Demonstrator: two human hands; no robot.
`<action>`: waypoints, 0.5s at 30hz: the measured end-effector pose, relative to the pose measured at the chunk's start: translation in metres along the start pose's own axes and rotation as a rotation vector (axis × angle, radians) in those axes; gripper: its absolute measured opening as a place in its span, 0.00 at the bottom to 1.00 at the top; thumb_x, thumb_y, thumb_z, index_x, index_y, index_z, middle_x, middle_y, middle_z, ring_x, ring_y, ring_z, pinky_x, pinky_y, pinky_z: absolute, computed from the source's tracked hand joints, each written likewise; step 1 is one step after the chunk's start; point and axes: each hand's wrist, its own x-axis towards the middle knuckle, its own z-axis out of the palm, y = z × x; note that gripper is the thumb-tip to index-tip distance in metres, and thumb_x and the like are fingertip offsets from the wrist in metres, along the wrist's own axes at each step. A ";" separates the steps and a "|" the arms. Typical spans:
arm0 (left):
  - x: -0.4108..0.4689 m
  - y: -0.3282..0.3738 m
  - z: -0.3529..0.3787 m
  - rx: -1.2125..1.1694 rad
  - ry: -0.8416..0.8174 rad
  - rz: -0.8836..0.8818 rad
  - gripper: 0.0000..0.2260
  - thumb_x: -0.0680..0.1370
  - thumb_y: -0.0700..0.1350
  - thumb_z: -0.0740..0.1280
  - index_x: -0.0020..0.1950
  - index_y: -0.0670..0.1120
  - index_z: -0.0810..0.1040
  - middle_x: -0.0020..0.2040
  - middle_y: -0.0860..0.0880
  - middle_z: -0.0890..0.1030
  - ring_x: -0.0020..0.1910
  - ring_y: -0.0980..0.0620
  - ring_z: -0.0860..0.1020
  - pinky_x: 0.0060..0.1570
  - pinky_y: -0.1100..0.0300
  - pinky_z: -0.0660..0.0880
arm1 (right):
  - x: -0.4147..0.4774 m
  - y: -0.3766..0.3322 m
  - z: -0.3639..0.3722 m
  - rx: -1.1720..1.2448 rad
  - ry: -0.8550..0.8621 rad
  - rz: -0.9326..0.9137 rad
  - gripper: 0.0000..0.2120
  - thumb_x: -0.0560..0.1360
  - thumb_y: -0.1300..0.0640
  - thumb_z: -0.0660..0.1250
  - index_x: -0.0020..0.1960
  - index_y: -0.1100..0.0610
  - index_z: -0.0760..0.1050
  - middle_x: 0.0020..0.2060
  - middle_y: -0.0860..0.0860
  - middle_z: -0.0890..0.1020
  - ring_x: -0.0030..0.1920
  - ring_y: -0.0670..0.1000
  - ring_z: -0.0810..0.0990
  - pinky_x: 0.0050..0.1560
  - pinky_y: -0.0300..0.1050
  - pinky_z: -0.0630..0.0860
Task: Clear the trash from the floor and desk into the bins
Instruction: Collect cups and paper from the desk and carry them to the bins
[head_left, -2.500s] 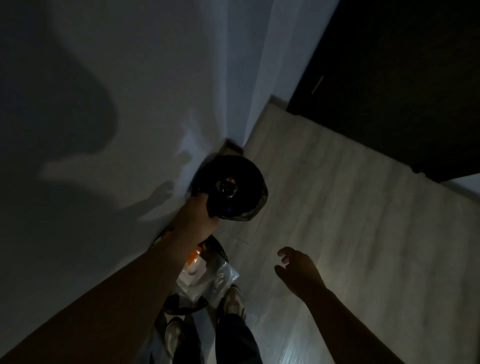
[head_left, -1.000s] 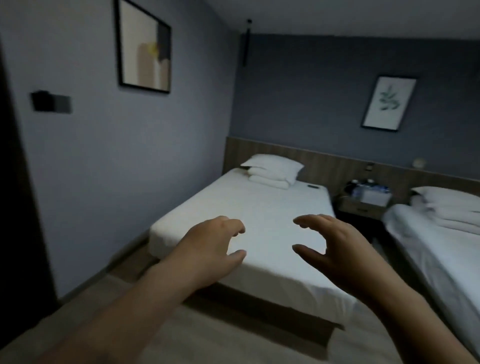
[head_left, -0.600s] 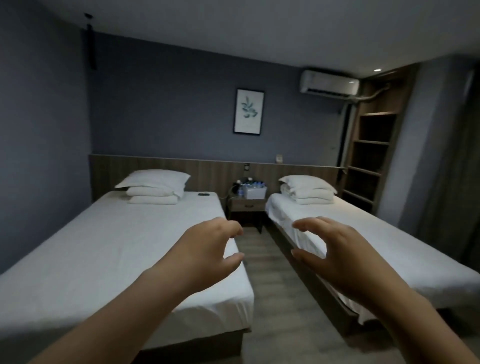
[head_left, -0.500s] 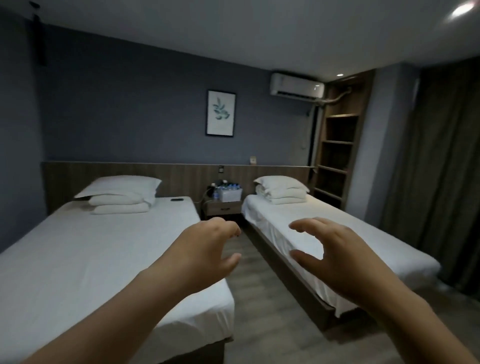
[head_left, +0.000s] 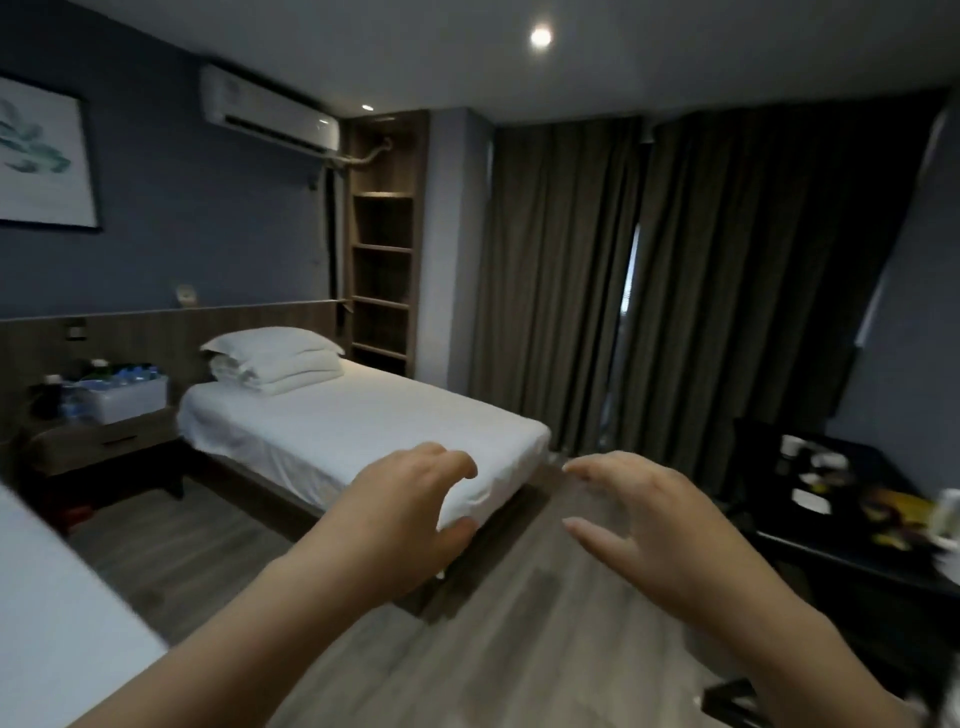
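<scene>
Trash (head_left: 893, 506) littered the dark tabletop (head_left: 841, 551) on my right; my left hand (head_left: 400, 514) and right hand (head_left: 665, 525) hovered loosely curled, both grips released, empty.

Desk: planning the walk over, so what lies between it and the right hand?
In the head view, bare wood floor lies between the right hand and the desk; a dark shape against the desk is too dim to identify.
</scene>
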 end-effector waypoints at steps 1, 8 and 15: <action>0.013 0.005 0.011 -0.013 -0.014 0.033 0.19 0.76 0.55 0.64 0.67 0.55 0.70 0.62 0.56 0.74 0.58 0.55 0.74 0.59 0.59 0.73 | -0.003 0.012 -0.001 -0.021 0.003 0.034 0.23 0.74 0.43 0.65 0.67 0.43 0.68 0.61 0.37 0.73 0.63 0.38 0.70 0.63 0.35 0.67; 0.107 0.064 0.075 -0.070 -0.046 0.238 0.16 0.76 0.55 0.64 0.62 0.53 0.73 0.57 0.54 0.77 0.55 0.55 0.75 0.54 0.62 0.72 | -0.015 0.112 -0.015 -0.087 0.046 0.234 0.22 0.75 0.43 0.65 0.68 0.43 0.67 0.60 0.38 0.73 0.61 0.39 0.71 0.61 0.35 0.69; 0.218 0.140 0.137 -0.103 -0.057 0.388 0.20 0.76 0.57 0.63 0.67 0.55 0.70 0.59 0.56 0.75 0.57 0.57 0.74 0.57 0.61 0.72 | -0.023 0.231 -0.040 -0.107 0.106 0.398 0.21 0.75 0.45 0.66 0.67 0.42 0.67 0.59 0.37 0.73 0.60 0.38 0.71 0.60 0.34 0.69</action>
